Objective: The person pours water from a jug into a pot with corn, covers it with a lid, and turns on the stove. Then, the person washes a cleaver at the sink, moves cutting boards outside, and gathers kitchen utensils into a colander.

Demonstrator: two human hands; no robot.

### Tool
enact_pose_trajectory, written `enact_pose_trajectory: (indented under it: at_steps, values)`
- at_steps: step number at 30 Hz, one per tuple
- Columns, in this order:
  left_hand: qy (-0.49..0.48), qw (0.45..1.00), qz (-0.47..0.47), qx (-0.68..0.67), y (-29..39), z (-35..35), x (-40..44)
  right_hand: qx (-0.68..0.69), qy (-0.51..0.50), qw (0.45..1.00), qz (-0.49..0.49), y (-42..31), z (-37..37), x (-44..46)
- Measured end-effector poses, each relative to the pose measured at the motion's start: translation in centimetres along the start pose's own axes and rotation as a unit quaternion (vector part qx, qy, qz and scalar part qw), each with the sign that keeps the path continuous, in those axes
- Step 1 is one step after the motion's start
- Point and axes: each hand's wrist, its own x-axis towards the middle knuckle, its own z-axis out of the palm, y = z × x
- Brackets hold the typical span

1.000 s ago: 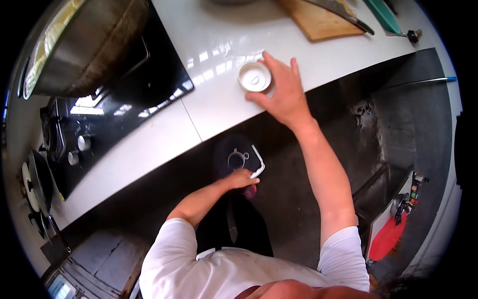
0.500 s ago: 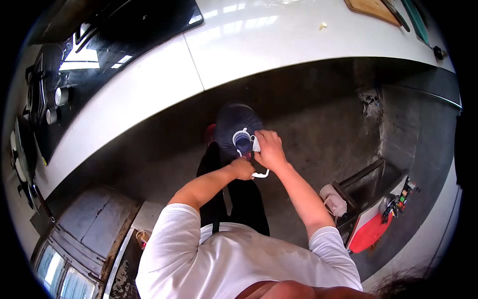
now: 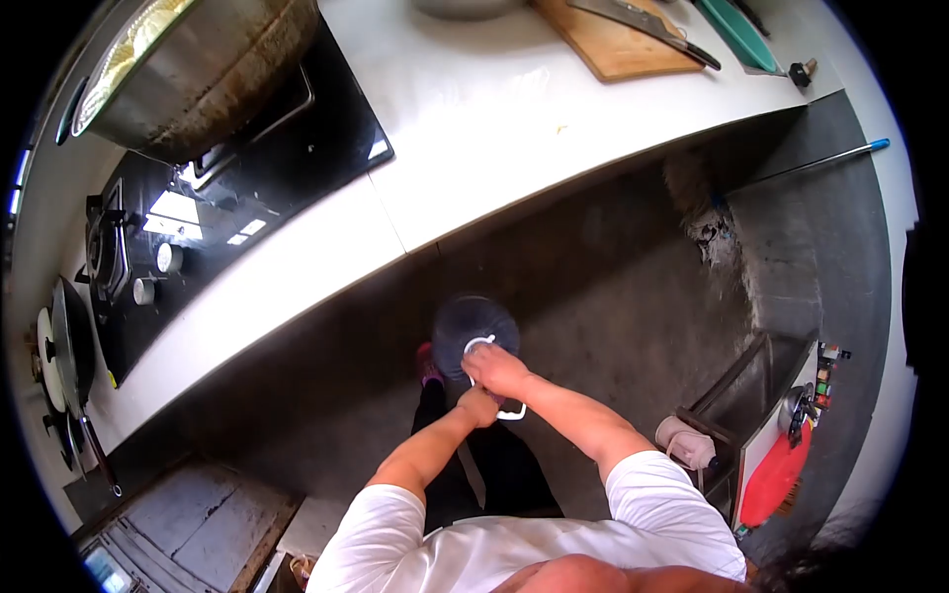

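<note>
A large translucent bluish water jug stands on the dark floor near my feet. Its neck carries a white collar and a white carrying handle. My left hand is wrapped round that handle, close to the neck. Over the jug's mouth lies my right hand, fingers bent down on the white cap. The cap is mostly hidden under those fingers, and so is the opening.
A white counter runs above the jug, with a black gas hob, a large metal pot, a cutting board and a knife. At right are a mop, a pink jug and a dark rack.
My right hand has moved from beside the jug's mouth, where it held the white cap, to on top of it. My left hand stays on the handle. The camera view has shifted.
</note>
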Motion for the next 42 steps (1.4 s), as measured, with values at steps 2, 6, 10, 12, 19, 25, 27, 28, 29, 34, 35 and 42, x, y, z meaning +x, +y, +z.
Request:
enact_pose_trajectory:
  at_steps: [2,6,10,12,19,25,27,28,29,34,35,42]
  values:
    - [-0.022,1.0,-0.004,0.011,-0.1,0.0,0.3,-0.032,-0.064,0.993,-0.092,0.4,0.6,0.3]
    - [0.019,0.998,0.026,0.061,-0.9,1.1,0.7,0.0,-0.07,0.997,0.039,-0.2,-0.5,1.0]
    - [0.012,0.999,0.023,0.029,-1.7,1.7,1.0,-0.05,-0.078,0.992,0.082,-1.0,0.1,1.1]
    - [0.028,0.998,0.057,0.028,-1.8,1.6,0.8,-0.038,-0.089,0.995,0.029,-0.3,-0.2,1.2]
    - [-0.03,0.997,0.049,0.045,-1.9,1.6,1.0,-0.035,-0.151,0.976,0.15,-0.7,-1.3,2.4]
    - [-0.053,0.997,0.051,0.016,-1.6,0.2,1.0,-0.059,-0.125,0.98,0.144,-1.4,0.2,2.3]
    - [-0.02,0.998,0.055,0.009,-1.8,0.8,1.1,-0.053,-0.116,0.99,0.059,-0.6,0.5,1.7]
    - [-0.02,0.998,0.054,0.01,-2.0,1.0,1.3,-0.047,-0.109,0.993,-0.025,-0.1,0.8,1.3]
    - [-0.039,0.998,0.043,0.013,-1.2,-0.8,0.2,-0.042,-0.134,0.989,-0.041,0.2,0.5,1.4]
    - [-0.057,0.994,0.053,0.075,-1.3,-0.4,0.7,-0.007,-0.131,0.991,0.028,0.2,0.6,1.7]
    - [-0.049,0.996,0.058,0.055,-1.6,0.0,1.1,-0.005,-0.113,0.989,0.09,0.0,0.5,1.8]
    - [-0.052,0.994,0.059,0.073,-1.2,-0.4,1.2,0.11,0.063,0.974,0.187,-0.3,-3.6,2.3]
